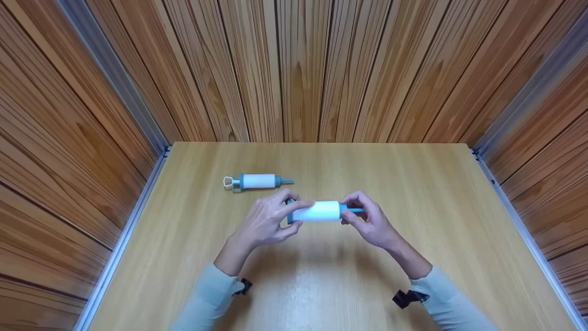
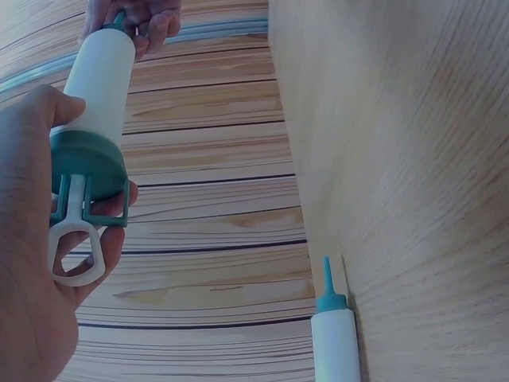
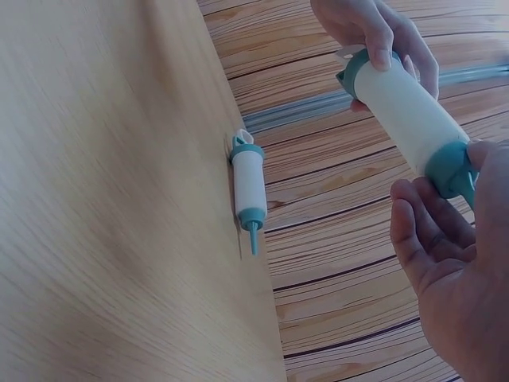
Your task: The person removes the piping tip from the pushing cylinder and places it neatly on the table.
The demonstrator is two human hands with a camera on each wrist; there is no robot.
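Note:
A large plastic syringe (image 1: 320, 211) with a white barrel, teal end caps and a thin teal nozzle is held level above the table. My left hand (image 1: 270, 217) grips its collar end, thumb and fingers on opposite sides of the barrel. In the left wrist view the white ring handle (image 2: 77, 253) and teal finger grips show beside the palm. At the nozzle end, my right hand (image 1: 370, 220) pinches the teal cap (image 3: 449, 169) between thumb and fingers. A second, similar syringe (image 1: 258, 181) lies on the table beyond the left hand, nozzle to the right.
The light wood table (image 1: 183, 257) has metal rails (image 1: 119, 248) along its sides. Wood-plank panels (image 1: 298, 69) rise at the back and on both sides. A black wrist mount (image 1: 406, 298) sits at each sleeve cuff.

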